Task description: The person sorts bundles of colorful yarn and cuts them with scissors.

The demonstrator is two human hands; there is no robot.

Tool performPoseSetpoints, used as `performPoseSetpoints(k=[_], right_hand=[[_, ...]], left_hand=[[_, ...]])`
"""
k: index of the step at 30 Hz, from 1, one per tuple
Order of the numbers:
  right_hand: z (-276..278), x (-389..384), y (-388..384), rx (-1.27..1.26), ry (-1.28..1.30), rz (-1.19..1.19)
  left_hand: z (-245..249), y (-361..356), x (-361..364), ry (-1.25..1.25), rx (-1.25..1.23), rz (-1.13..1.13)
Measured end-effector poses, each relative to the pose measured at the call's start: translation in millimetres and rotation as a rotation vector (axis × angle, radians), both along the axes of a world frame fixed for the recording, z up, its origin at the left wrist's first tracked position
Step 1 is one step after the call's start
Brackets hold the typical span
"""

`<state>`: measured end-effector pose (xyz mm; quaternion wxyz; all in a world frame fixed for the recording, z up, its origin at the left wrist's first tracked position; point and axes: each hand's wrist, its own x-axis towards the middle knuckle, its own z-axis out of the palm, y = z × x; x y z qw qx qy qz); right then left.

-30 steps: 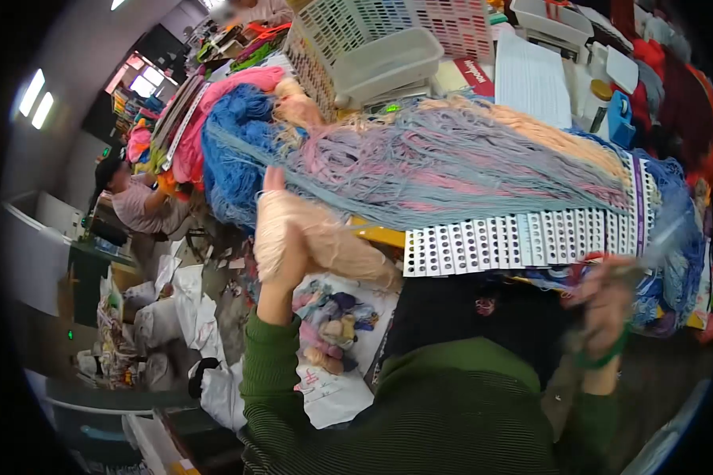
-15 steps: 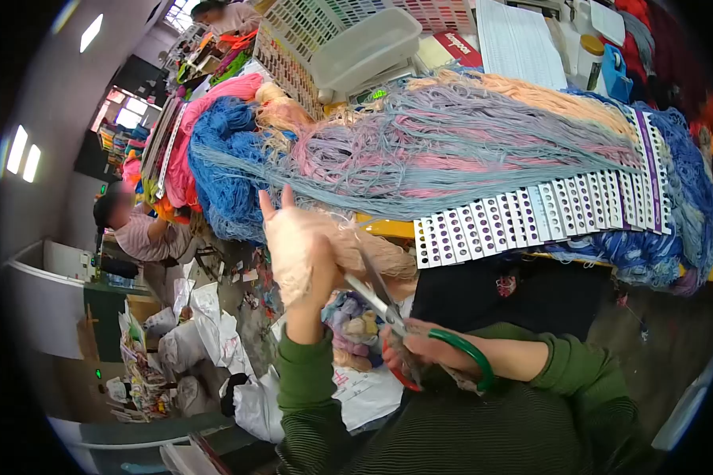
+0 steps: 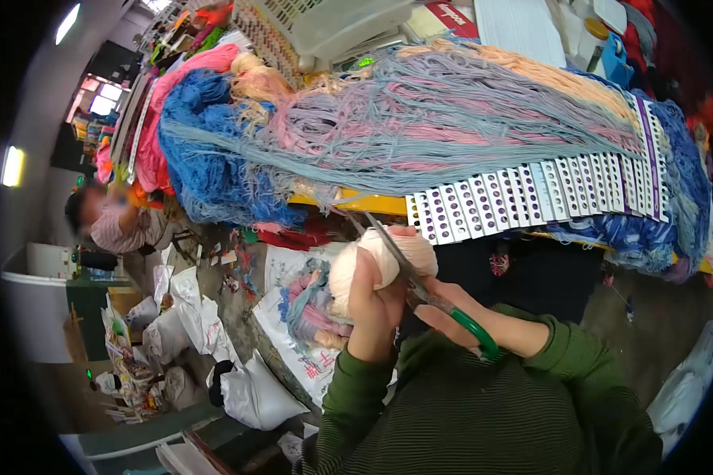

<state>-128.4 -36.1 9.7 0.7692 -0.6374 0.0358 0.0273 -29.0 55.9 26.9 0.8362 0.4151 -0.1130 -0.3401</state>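
In front of my torso, my left hand [image 3: 375, 304] wraps its fingers around a cream skein of yarn [image 3: 344, 279], bunched into a rounded bundle. My right hand [image 3: 461, 307] holds scissors with green handles [image 3: 477, 336] and presses against the bundle's right side. The blades point up and left across the front of the yarn, their tips a little apart near the table edge. Some right fingers are hidden behind the bundle and the scissors.
Long strands of lilac, pink and blue-grey yarn [image 3: 451, 119] cover the table, beside a blue yarn heap [image 3: 202, 150] and punched white cards [image 3: 483, 210]. Below lie multicoloured skeins [image 3: 313, 305] on a white sack. A seated person [image 3: 123, 226] is at the left.
The cream yarn, stretched between my hands before, is now gathered into a compact bundle. My left hand has moved right and its raised fingers have folded around it. The scissors remain in my right hand.
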Motion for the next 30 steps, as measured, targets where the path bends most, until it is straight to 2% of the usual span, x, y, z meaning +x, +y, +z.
performPoseSetpoints(k=[2, 6, 7, 8, 13, 16, 17, 20, 21, 24, 25, 26, 28, 29, 30], right_hand=[[1.2, 2.6, 0.2, 0.05, 0.001, -0.014], [-0.3, -14.7, -13.0, 0.036, 0.216, 0.139], [-0.7, -12.7, -13.7, 0.059, 0.173, 0.095], [-0.1, -10.1, -11.3, 0.09, 0.135, 0.049], [1.7, 10.9, 1.6, 0.114, -0.056, -0.132], [0.3, 6.0, -9.6, 0.195, 0.187, 0.053], [5.7, 1.5, -15.3, 0.083, 0.233, 0.127], [0.1, 0.1, -13.1, 0.251, 0.27, 0.074], [12.5, 2.0, -17.0, 0.197, 0.25, 0.072], [-4.7, 10.0, -4.8, 0.342, 0.143, 0.039], [-7.8, 11.2, -3.3, 0.323, 0.111, 0.022], [-10.3, 12.5, -1.9, 0.303, 0.08, 0.004], [-2.7, 2.6, -15.9, 0.356, 0.347, 0.154], [-4.4, -3.3, -16.2, 0.293, 0.355, 0.171], [-5.9, -3.0, -14.8, 0.293, 0.35, 0.148]], left_hand=[[1.6, -0.6, 4.8, -0.036, 0.02, -0.028], [-1.9, 15.1, 37.2, -0.057, 0.181, -0.135], [-4.2, 12.1, 32.7, -0.118, 0.118, -0.213], [-8.8, 7.9, 23.9, -0.171, 0.215, -0.125], [-5.7, -0.5, 3.2, -0.013, 0.054, -0.081], [-11.5, 12.2, 33.3, -0.067, 0.229, -0.109], [-11.5, 16.8, 43.0, 0.012, 0.136, -0.154], [-27.9, 9.0, 24.2, -0.092, 0.231, -0.145], [-24.0, 5.3, 16.7, 0.007, 0.178, -0.14], [-33.7, 6.8, 10.4, -0.044, 0.229, -0.107], [-37.0, 9.6, 15.1, 0.023, 0.272, -0.084], [-39.7, 16.1, 24.1, -0.018, 0.321, -0.116], [-42.2, 28.1, 47.4, -0.102, 0.412, -0.181], [-41.9, 30.4, 52.1, -0.082, 0.301, -0.231], [-47.2, 27.7, 47.2, -0.057, 0.319, -0.144]])
